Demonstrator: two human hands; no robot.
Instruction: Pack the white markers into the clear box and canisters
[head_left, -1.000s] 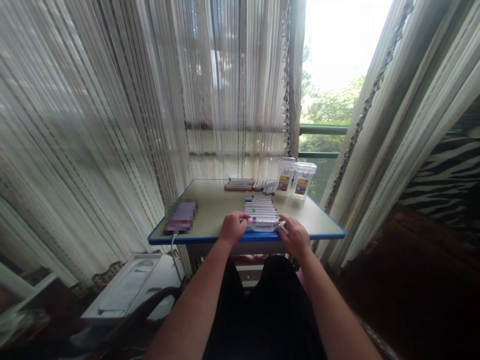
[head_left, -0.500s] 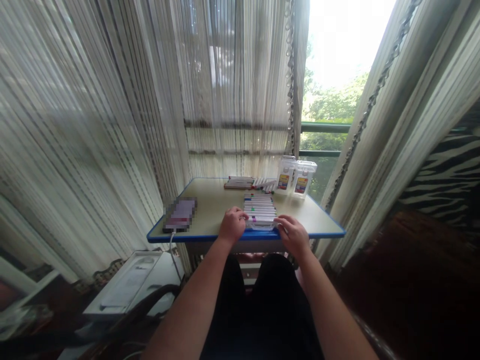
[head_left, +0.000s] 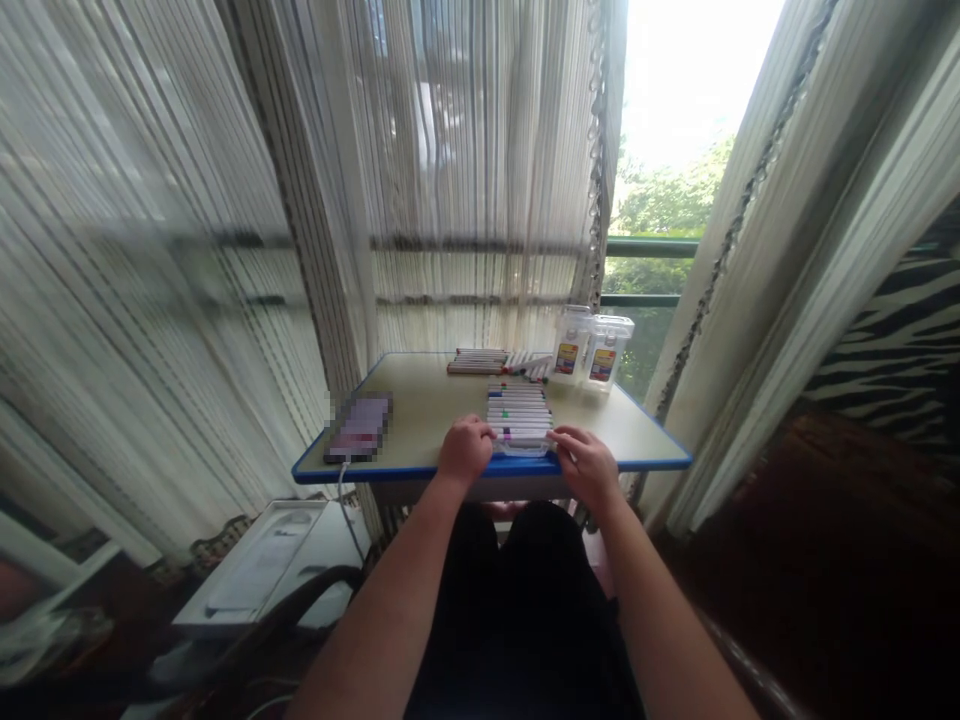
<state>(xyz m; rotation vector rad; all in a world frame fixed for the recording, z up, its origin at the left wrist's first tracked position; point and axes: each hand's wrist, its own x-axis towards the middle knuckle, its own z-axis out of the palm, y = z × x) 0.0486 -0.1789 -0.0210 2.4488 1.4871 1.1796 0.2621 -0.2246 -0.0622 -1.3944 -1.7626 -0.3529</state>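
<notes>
Several white-barrelled markers (head_left: 519, 403) lie side by side in a row near the front of the table, some with coloured bands. At the near end of that row, the fingers of my left hand (head_left: 466, 447) are closed on the left end of a marker (head_left: 525, 435) with a purple band. My right hand (head_left: 589, 463) pinches the same marker's right end. Just in front of it, a clear plastic handle (head_left: 523, 451) shows at the table's blue edge. Whatever lies beneath the row is mostly hidden.
Behind are a stack of markers (head_left: 478, 362) and a looser pile (head_left: 529, 366). Two clear plastic cases (head_left: 568, 350) with labels stand upright at the back right. A phone (head_left: 360, 428) with a white cable lies on the left of the table (head_left: 420, 415).
The view has shifted slightly. Both hands stay at the ends of the nearest marker, with barely any finger movement. The other things keep their places.
</notes>
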